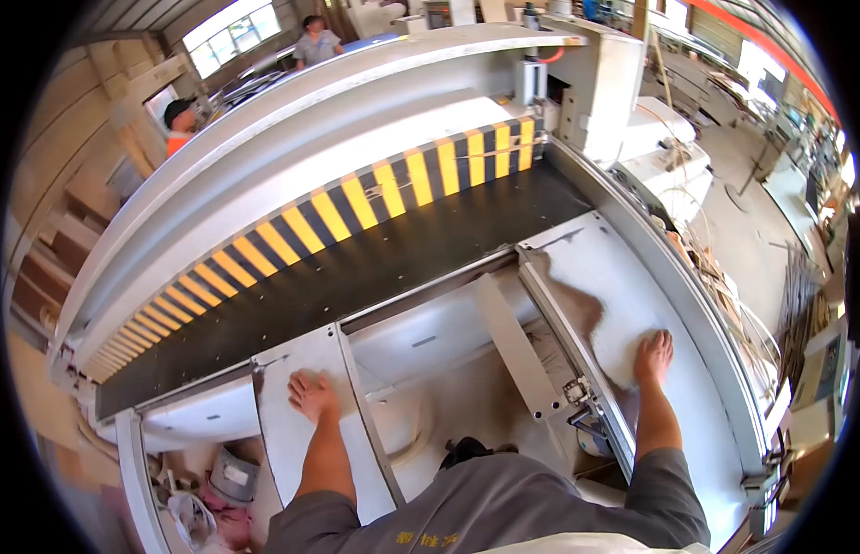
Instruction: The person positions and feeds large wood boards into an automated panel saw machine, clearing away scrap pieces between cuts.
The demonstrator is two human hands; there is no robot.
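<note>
My left hand [313, 395] lies on a narrow pale metal support table [356, 443], its fingers spread and nothing in them. Farther right, my right hand [654, 355] rests on a wider metal side table [624, 277], fingers stretched out and holding nothing. Both tables join the dark bed [356, 277] of a large panel-cutting machine. Between my hands, nearer the right one, runs a metal rail [564, 328] with a fitting [576, 392] on it. A flat metal bar [513, 342] lies slantwise beside that rail.
A yellow-and-black striped guard [416, 175] spans the bed beneath a long beam [310, 88]. Open gaps lie between the support tables. A grey bucket [231, 475] stands below at left. Two people, one in grey [316, 44], are beyond the machine. Wood strips [795, 300] lie at right.
</note>
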